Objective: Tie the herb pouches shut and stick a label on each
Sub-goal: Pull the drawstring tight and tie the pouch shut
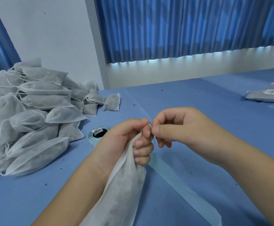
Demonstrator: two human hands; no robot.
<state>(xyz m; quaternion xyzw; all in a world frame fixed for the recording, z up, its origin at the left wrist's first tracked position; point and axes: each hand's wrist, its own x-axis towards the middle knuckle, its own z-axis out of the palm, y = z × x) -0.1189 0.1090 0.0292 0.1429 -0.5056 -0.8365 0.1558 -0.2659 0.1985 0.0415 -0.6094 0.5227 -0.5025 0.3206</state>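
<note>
The left hand point(129, 141) grips the neck of a white herb pouch point(123, 190), which hangs down toward the person. Dark herb bits show through its cloth. The right hand point(173, 126) pinches the string point(150, 124) at the pouch top, touching the left hand. A roll of labels point(97, 136) sits just behind the left hand. A pale paper strip point(181, 181) lies under the right arm. A big pile of pouches point(32, 115) fills the desk's point(198, 98) left side. Labelled pouches point(266, 95) lie far right.

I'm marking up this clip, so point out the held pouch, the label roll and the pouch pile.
Held pouch point(124, 185), head view, filled lower body.
Label roll point(99, 133), head view, dark core.
Pouch pile point(32, 118), head view, middle pouch.
</note>
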